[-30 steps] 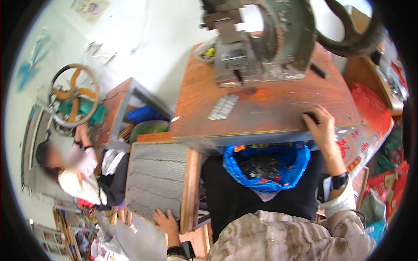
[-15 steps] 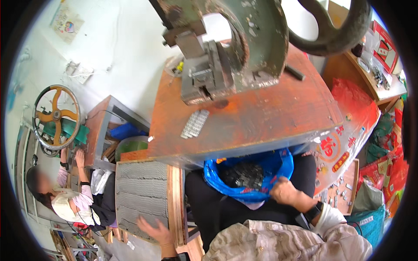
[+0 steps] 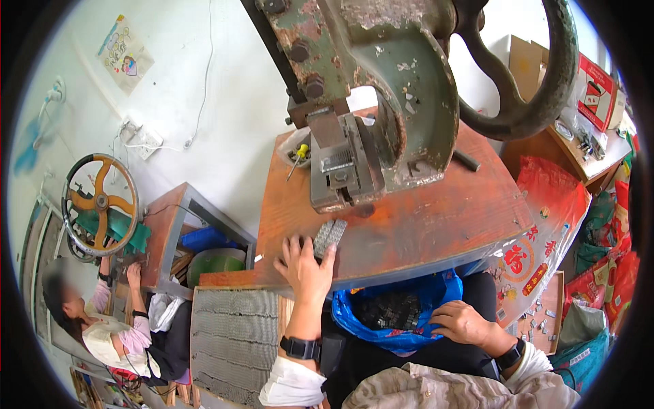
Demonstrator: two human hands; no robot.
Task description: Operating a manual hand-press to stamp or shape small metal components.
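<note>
Fingers spread, my left hand point(image 3: 306, 271) lies at the front edge of the reddish-brown bench top point(image 3: 436, 221). A small patch of grey metal pieces point(image 3: 330, 237) sits between its thumb and index finger, touching or nearly so. My right hand point(image 3: 463, 323) is closed over the right rim of a blue plastic bag point(image 3: 361, 330) on my lap. Many small dark pieces point(image 3: 390, 310) fill the bag. Above the bench stands a worn green hand press point(image 3: 415, 109); a metal block with a slot point(image 3: 344, 178) sits under its ram.
Left of my lap, a board point(image 3: 235, 341) carries rows of grey metal pieces. A yellow screwdriver point(image 3: 298, 158) leans in a small tub. The press handwheel point(image 3: 524, 116) overhangs the right side. Another person point(image 3: 112, 330) works at a press farther left. A box point(image 3: 545, 317) holds loose pieces.
My left hand has moved up from the board of grey pieces onto the bench, beside the small patch. My right hand stays at the bag's rim. The view has shifted slightly.
</note>
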